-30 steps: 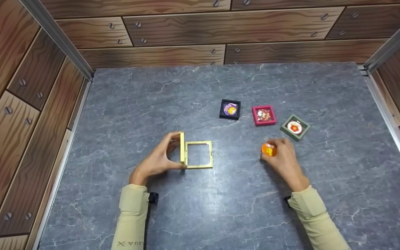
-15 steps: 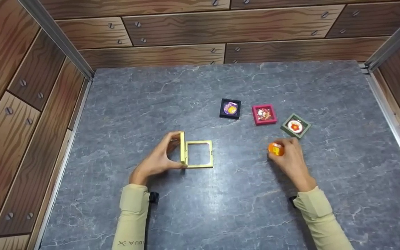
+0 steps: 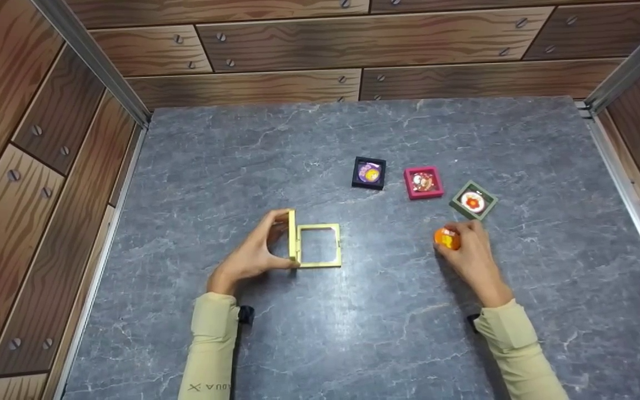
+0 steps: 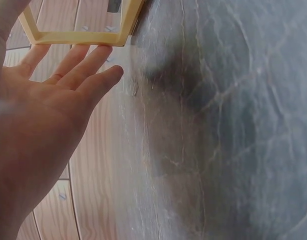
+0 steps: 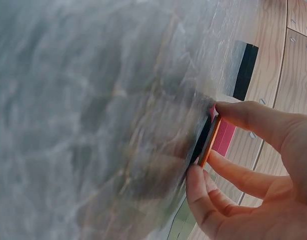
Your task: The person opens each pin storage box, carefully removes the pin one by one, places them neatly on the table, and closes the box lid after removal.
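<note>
A hinged yellow display frame (image 3: 291, 238) stands unfolded, one half upright and the other lying flat to its right. My left hand (image 3: 250, 254) holds the upright half, thumb at the near edge and fingers at the far edge. In the left wrist view, fingertips touch the yellow border (image 4: 78, 38). Farther right, my right hand (image 3: 474, 261) pinches a round orange badge (image 3: 446, 239) with a yellow print. The right wrist view shows the badge edge-on (image 5: 210, 142) between thumb and fingers, close to the table. Whether it touches the table I cannot tell.
Behind the right hand lie three small closed frames with round badges inside: black (image 3: 368, 186), red (image 3: 425, 195) and green (image 3: 463, 211). The green one is nearest that hand. Wood-patterned walls (image 3: 320, 47) enclose the grey marbled table (image 3: 242, 150) at the back and sides.
My right hand has shifted right with the orange badge, slowing in the last half second. The left hand and the yellow frame stay in place.
</note>
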